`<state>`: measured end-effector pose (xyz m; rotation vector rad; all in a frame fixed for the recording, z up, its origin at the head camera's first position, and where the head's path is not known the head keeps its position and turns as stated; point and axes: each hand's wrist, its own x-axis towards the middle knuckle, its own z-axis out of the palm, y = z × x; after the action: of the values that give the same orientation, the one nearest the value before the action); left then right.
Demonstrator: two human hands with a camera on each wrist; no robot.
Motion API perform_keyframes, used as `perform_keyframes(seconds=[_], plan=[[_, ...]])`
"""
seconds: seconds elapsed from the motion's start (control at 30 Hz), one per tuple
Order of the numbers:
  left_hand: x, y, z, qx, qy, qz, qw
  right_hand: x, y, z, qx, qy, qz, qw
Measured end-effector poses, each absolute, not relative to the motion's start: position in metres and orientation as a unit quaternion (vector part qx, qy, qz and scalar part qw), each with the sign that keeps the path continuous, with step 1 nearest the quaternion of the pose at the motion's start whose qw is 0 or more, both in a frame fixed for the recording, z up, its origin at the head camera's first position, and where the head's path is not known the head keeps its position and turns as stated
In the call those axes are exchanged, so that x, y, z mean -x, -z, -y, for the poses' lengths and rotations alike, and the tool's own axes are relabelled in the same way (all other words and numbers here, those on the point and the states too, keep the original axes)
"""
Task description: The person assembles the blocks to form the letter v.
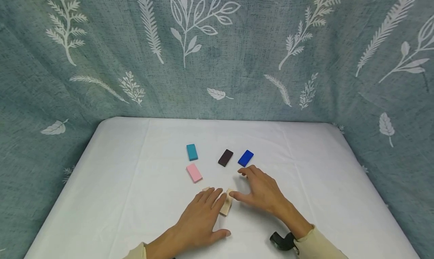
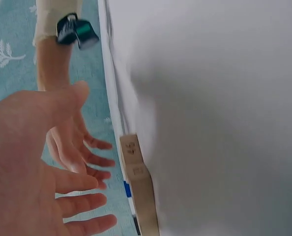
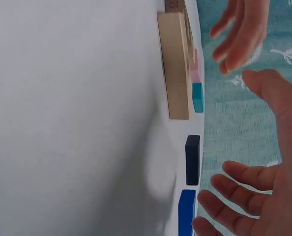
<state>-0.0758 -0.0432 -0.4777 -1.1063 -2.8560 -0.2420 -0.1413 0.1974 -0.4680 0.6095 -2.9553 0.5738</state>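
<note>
Wooden blocks (image 1: 226,205), at least two, numerals (image 2: 131,148) uncertain: about the left hand (image 1: 200,221) fingertips. Right hand (image 1: 266,193), left: both released. Beyond hands, one each: teal block (image 1: 191,152), pink block (image 1: 194,173), dark block (image 1: 225,158), blue block (image 1: 245,158).

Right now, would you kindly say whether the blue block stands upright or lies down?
Lying down; the head view shows the blue block with its long side along the white cloth.

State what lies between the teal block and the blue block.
The dark block lies between the teal block and the blue block; the head view shows this.
</note>
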Motion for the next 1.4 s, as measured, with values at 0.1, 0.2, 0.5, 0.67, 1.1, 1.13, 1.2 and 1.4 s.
perform_keyframes(seconds=[0.1,0.2,0.5,0.67,1.1,1.13,1.2,1.4], plan=[[0.07,0.478,0.041,0.371,0.07,0.925,0.036,0.146,0.469,-0.2,-0.185,-0.192,0.963,0.046],[0.066,0.479,0.04,0.38,0.061,0.922,0.039,0.15,0.471,-0.204,-0.168,-0.202,0.963,0.051],[0.056,0.48,0.037,0.387,0.052,0.92,0.017,0.163,0.477,-0.215,-0.119,-0.23,0.965,0.041],[0.053,0.48,0.035,0.385,0.047,0.922,-0.006,0.17,0.481,-0.221,-0.096,-0.228,0.968,0.031],[0.048,0.488,0.033,0.393,0.033,0.919,0.001,0.184,0.492,-0.229,-0.08,-0.218,0.972,0.034],[0.048,0.488,0.033,0.394,0.032,0.919,0.002,0.185,0.492,-0.23,-0.078,-0.217,0.972,0.033],[0.048,0.488,0.034,0.394,0.032,0.919,0.005,0.187,0.492,-0.23,-0.075,-0.216,0.973,0.031],[0.047,0.488,0.034,0.396,0.027,0.918,-0.002,0.191,0.492,-0.23,-0.072,-0.21,0.975,0.03]])
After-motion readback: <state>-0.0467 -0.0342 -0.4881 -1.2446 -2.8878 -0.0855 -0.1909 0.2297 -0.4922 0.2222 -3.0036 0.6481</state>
